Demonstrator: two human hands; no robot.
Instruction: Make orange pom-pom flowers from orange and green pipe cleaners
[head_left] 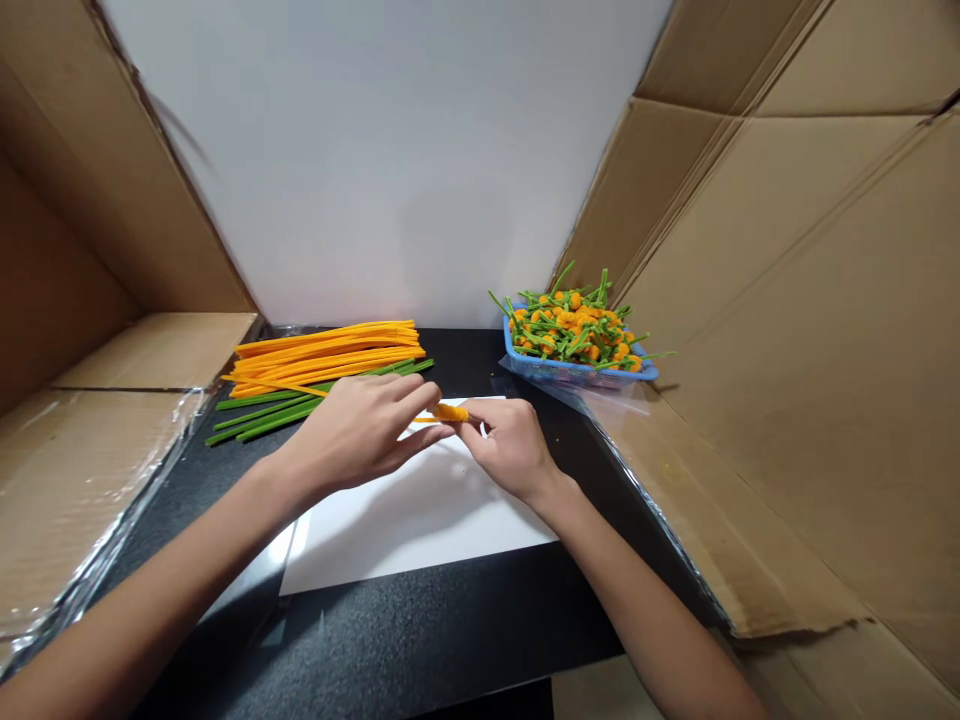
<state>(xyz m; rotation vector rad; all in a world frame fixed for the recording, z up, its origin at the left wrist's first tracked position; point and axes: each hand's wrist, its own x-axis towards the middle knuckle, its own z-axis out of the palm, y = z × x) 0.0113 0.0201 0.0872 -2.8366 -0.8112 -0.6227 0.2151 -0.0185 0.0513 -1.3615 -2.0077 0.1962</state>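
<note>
Above a white sheet, both hands meet at an orange pipe cleaner that is partly coiled. My right hand pinches the right end of the coil, with its fingers closed. On the left side, my left hand has its thumb and fingers closed round the coil's left part. A loose orange length runs under the fingers of my left hand, and an orange strand shows to the left of that hand. What lies inside the fingertips is hidden.
Orange pipe cleaners lie at the back left, with green ones in front. A blue basket at the back right holds several orange-and-green pieces. Cardboard walls flank the black table.
</note>
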